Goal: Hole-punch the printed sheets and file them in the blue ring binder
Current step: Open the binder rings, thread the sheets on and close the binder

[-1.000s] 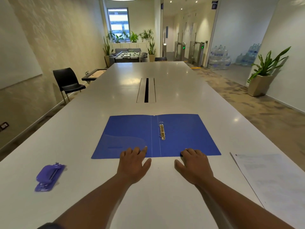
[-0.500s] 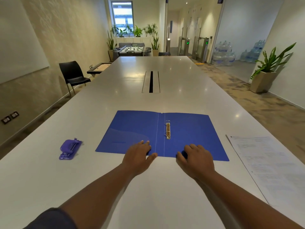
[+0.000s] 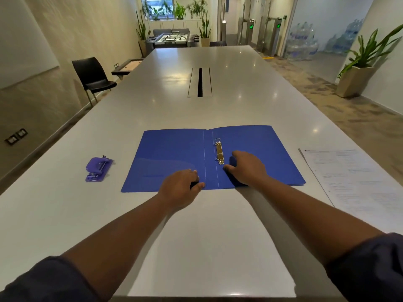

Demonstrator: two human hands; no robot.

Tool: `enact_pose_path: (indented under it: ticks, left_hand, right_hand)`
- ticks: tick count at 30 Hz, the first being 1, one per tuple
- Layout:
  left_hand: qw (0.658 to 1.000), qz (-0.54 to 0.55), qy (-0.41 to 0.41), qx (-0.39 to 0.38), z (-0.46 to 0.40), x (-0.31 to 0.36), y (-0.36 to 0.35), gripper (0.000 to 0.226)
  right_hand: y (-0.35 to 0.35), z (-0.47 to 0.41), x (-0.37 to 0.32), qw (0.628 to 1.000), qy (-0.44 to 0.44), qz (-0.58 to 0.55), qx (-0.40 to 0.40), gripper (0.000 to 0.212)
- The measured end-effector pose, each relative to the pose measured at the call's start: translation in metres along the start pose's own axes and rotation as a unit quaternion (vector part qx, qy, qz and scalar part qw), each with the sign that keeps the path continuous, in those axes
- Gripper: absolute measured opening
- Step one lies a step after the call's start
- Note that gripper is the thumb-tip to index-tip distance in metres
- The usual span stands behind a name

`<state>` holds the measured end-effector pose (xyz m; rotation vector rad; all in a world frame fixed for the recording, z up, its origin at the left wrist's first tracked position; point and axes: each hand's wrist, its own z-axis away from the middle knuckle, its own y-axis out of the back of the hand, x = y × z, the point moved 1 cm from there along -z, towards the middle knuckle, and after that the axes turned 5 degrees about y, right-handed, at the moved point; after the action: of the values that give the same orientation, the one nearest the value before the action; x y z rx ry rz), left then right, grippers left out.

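Note:
The blue ring binder [image 3: 174, 153] lies open and flat on the long white table [image 3: 196, 236], its brass ring mechanism [image 3: 219, 151] just right of the spine. My left hand [image 3: 181, 188] rests on the binder's near edge, left of the spine, fingers relaxed. On the right cover lies my right hand [image 3: 246, 167], its fingertips close to the lower end of the rings. A purple hole punch [image 3: 98, 168] sits on the table to the binder's left. The printed sheets [image 3: 357, 182] lie to the right, near the table edge.
A cable slot [image 3: 200, 82] runs along the table's middle beyond the binder. A black chair [image 3: 92, 76] stands at the left side. A potted plant [image 3: 357, 68] stands on the floor at the right.
My right hand has moved forward from the binder's near edge onto the right cover, toward the rings. The left hand stays at the near edge. The view has tilted down.

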<state>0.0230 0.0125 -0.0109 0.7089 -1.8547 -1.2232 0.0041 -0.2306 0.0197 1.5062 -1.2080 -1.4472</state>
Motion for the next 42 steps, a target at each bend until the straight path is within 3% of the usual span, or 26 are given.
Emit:
enact_pose_path:
  ticks: [4,10,17,23,28,36,42]
  left_hand:
    - [1.000,-0.006,-0.011,0.010,0.016,0.002,-0.001,0.037]
    - [0.999,-0.022,0.006,0.033,0.023,0.009,0.007,0.040]
    - [0.991,-0.127,-0.040,0.000,-0.012,0.024,0.017,0.048]
    - [0.992,-0.093,-0.079,-0.019,-0.033,0.036,0.006,0.044]
    - [0.997,-0.041,-0.060,-0.019,-0.037,0.031,-0.015,0.066]
    - [0.999,-0.003,-0.017,-0.028,-0.038,0.031,-0.023,0.075]
    - [0.999,-0.006,-0.028,-0.018,-0.040,0.031,-0.022,0.062]
  right_hand:
    - [-0.007,-0.007,-0.015,0.998,0.040,-0.055,-0.017,0.020]
    - [-0.019,0.012,-0.015,0.995,0.024,-0.102,-0.002,0.007]
    - [-0.027,0.034,-0.013,0.995,0.051,-0.074,0.039,0.016]
    - [-0.029,0.049,-0.012,0.992,0.088,-0.077,0.037,0.020]
    - [-0.030,0.059,-0.013,0.991,0.102,-0.073,0.040,0.018]
    - [-0.024,0.053,-0.013,0.997,0.015,-0.072,0.035,0.022]
    - [-0.022,0.045,-0.013,0.997,-0.022,-0.062,0.033,0.036]
